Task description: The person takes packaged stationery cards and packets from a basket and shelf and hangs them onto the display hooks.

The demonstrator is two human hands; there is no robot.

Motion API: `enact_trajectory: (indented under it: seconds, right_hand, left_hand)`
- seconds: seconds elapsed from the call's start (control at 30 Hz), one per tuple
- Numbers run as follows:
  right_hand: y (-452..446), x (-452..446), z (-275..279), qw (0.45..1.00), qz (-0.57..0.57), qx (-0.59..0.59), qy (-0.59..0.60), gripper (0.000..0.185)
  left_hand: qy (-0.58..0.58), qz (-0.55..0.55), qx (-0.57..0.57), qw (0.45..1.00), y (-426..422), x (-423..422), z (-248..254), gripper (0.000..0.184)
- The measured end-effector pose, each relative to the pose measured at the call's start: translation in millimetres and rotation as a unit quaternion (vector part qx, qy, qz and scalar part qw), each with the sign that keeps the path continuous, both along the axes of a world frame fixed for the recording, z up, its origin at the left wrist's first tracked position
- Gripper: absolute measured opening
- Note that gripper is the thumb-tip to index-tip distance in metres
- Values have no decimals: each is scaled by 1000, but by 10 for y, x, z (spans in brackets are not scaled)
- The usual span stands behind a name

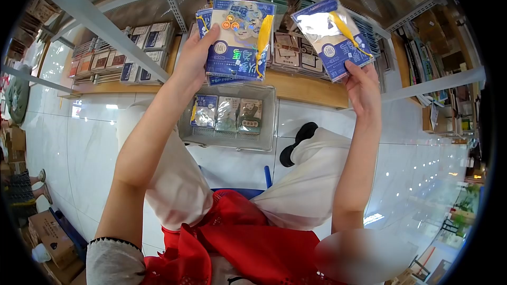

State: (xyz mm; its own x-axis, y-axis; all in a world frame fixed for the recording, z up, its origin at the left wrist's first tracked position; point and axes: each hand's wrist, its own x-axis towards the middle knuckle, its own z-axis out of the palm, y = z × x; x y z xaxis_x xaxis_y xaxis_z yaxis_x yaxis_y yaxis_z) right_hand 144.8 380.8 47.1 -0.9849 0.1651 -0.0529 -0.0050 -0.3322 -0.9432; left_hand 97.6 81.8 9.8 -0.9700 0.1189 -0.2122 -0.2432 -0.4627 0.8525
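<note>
My left hand [195, 55] grips a small stack of flat blue-and-cream packets [240, 39] in clear wrap, thumb on the front. The top one shows a yellow tassel and orange round marks. In my right hand [364, 87] is a similar blue packet [334, 42], tilted, held by its lower corner, with glare on its wrap and a yellow tassel. Below them on the floor stands a grey plastic basket [232, 143]. Inside it lie a blue packet [204, 111], a pale green packet [228, 113] and a dark packet [250, 116].
A wooden shelf [309, 88] in a grey metal frame runs across the front, with wrapped packs [150, 42] at left and brown-and-white packs [296, 53] behind my hands. Books [438, 47] stand at right. Cardboard boxes [53, 237] lie at lower left, near another person's foot [43, 184].
</note>
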Motion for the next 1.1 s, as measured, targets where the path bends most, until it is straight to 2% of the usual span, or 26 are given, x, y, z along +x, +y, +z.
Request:
enact_trajectory:
  seconds: [0.13, 0.23, 0.33, 0.53, 0.63, 0.87, 0.97, 1.1]
  right_hand:
    - [129, -55, -102, 999, -1, 33, 33, 23]
    - [214, -109, -146, 997, -15, -4, 79, 18]
    - [250, -94, -131, 997, -39, -19, 57, 14]
    - [194, -78, -191, 994, 55, -76, 51, 13]
    - [43, -33, -136, 994, 29, -100, 28, 12]
    - [-156, 8, -300, 975, 154, -159, -5, 13]
    - [-338, 29, -354, 975, 161, -147, -50, 15]
    - [-559, 72, -423, 991, 124, -40, -24, 19]
  left_hand:
    - [-9, 10, -5, 1000, 4, 13, 34, 30]
    - [-9, 7, -5, 1000, -14, -2, 14, 30]
    - [-11, 3, -7, 1000, -15, -16, -5, 29]
    - [-21, -18, -24, 999, -9, -19, -46, 28]
    - [-19, -18, -17, 1000, 5, -5, -52, 26]
    - [0, -50, -30, 998, 67, 75, -42, 27]
    - [-7, -72, -39, 997, 91, 181, -8, 27]
    - [7, -95, -51, 994, 134, 365, -13, 28]
